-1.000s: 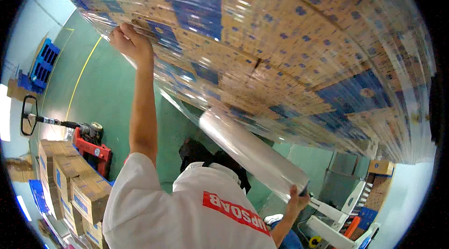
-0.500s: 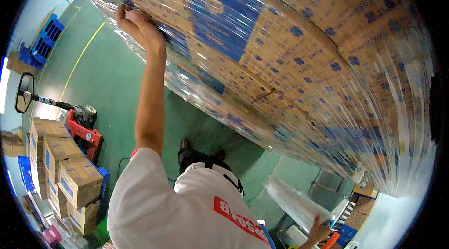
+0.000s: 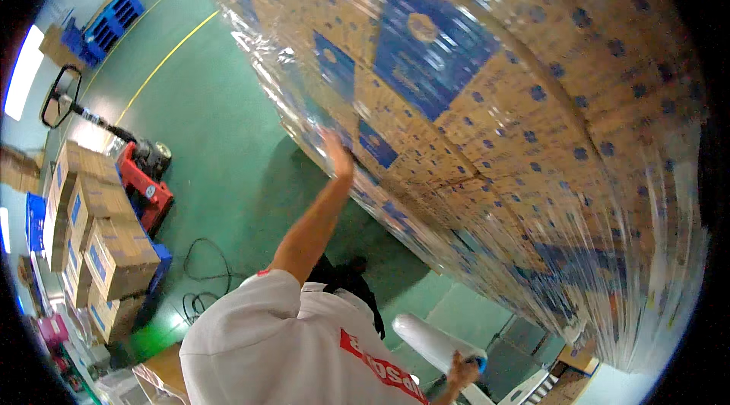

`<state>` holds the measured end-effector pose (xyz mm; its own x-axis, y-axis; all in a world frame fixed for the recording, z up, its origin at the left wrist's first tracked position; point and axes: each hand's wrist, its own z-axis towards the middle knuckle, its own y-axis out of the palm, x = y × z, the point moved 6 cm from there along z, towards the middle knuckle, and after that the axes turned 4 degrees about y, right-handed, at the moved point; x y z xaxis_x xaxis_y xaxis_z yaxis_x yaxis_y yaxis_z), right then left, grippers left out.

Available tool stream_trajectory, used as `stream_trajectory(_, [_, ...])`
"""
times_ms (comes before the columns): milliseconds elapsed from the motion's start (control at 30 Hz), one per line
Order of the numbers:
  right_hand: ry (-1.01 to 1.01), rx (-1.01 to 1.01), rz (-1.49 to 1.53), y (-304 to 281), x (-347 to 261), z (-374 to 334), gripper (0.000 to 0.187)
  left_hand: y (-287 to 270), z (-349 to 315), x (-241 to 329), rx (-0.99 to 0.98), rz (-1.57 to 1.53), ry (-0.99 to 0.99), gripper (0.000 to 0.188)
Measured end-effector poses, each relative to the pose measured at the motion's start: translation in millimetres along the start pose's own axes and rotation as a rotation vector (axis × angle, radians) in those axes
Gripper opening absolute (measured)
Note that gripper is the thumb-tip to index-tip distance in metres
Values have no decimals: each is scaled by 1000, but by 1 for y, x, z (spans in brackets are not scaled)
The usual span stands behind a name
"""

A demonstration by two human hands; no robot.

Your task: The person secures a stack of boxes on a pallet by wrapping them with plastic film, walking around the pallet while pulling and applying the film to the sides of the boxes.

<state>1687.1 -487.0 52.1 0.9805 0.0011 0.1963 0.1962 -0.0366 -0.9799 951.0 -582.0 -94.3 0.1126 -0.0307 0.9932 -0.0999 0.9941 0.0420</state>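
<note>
A tall stack of brown cartons [image 3: 487, 169] with blue prints stands before me, wound in clear stretch film [image 3: 281, 70] that gathers into taut strands at the right. Low on the near face of the stack is my left hand [image 3: 336, 152], against or very close to the film. Its fingers are smeared by motion, so whether they are spread or closed does not show. At the lower right my right hand [image 3: 461, 371] grips the end of a roll of stretch film [image 3: 433, 340], beside its blue core. The roll hangs at a slant below the stack.
At the left, a red pallet jack [image 3: 148, 188] with a black handle stands beside a smaller pile of cartons [image 3: 118, 253]. Black cable [image 3: 209, 277] lies on the green floor [image 3: 205, 116]. Blue pallets [image 3: 114, 21] are by the far wall.
My left hand has come down along the wrapped cartons, toward me and to the right. The roll in my right hand has shifted left, and the whole view has turned slightly.
</note>
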Motion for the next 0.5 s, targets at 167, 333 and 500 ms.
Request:
stream_trajectory(167, [-440, -144, 698, 23, -162, -33, 44, -79, -181, -28, -633, 285, -451, 32])
stream_trajectory(333, [-913, -333, 439, 85, -337, -67, 47, -291, -156, -54, -585, 482, -784, 37])
stream_trajectory(500, [-1305, -279, 429, 84, -497, -126, 38, -532, -190, -57, 244, 294, -877, 28])
